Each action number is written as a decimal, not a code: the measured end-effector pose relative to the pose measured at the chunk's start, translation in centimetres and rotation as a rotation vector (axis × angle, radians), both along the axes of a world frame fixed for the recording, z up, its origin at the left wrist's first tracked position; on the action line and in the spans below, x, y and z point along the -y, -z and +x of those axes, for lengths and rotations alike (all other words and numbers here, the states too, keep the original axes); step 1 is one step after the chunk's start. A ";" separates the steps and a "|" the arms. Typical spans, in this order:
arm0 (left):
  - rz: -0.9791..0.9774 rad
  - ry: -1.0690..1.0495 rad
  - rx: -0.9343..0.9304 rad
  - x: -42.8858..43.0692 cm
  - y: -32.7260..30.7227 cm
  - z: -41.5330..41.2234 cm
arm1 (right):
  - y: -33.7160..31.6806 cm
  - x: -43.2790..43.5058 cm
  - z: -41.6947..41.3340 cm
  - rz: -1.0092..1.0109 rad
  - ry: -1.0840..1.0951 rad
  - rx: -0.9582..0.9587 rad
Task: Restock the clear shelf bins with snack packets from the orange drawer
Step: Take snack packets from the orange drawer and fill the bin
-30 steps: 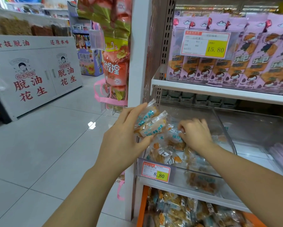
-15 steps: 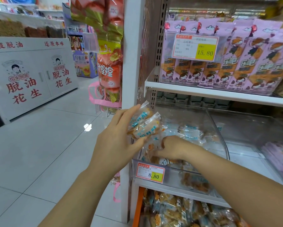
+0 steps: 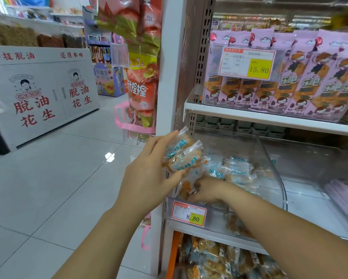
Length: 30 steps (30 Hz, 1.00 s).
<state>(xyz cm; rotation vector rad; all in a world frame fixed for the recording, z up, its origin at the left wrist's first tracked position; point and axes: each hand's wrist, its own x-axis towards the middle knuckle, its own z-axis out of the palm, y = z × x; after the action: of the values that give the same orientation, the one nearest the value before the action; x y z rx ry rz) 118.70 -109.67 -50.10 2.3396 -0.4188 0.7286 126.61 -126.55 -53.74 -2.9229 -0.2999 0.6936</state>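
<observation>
Packets [image 3: 181, 156], a small bunch in clear wrap with blue print, are clamped in the left hand [image 3: 149, 178], thumb under and fingers over, just above the front left corner of the bin [image 3: 278, 184]. The right hand [image 3: 207, 190] is down inside that bin at its front, knuckles up, fingers curled among the loose stock [image 3: 235, 170] lying there; whether they grip a packet I cannot tell. The two hands are close, the left above and a little left of the right, not touching. More of the same stock lies heaped across the bin's floor toward the back. A price tag [image 3: 189, 215] reading 8.80 is fixed to the bin's front wall, just below the right wrist. Under the bin's shelf the orange drawer [image 3: 172, 256] shows its orange left edge and a fill of wrapped snacks [image 3: 219, 258]. A second bin [image 3: 320, 168], also clear, sits just beside the first on the right. On the upper shelf [image 3: 270, 117], pink packs [image 3: 310, 77] stand upright in a row behind an upper tag [image 3: 247, 63] reading 15.80. Left of the white post [image 3: 169, 77], bags [image 3: 141, 77] hang in a column, and across the grey tiled floor [image 3: 48, 178] stands a white cabinet [image 3: 38, 93] with red lettering.
</observation>
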 end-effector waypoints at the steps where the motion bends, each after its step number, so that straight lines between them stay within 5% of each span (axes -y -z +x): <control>1: -0.001 -0.001 -0.001 0.0 0.0 0.0 | 0.0 0.0 -0.1 0.010 0.004 0.026; 5: 0.001 -0.003 0.000 0.1 0.0 0.0 | -0.4 0.4 -0.4 0.151 0.073 0.143; 15: 0.002 -0.006 0.021 0.1 0.0 0.2 | -0.2 0.8 -0.8 0.195 -0.001 0.088; 26: -0.092 0.088 0.032 2.3 0.0 -0.8 | -5.0 9.7 -3.5 0.724 0.327 0.544; 30: 0.039 0.065 -0.042 5.0 0.0 -0.4 | -5.0 12.8 -5.3 0.873 0.411 0.668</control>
<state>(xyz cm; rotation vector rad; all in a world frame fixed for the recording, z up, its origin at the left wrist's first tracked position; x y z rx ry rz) 118.34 -114.69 -50.15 2.3619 -0.4927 0.6444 121.27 -139.40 -48.72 -2.1418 -0.0214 -0.4089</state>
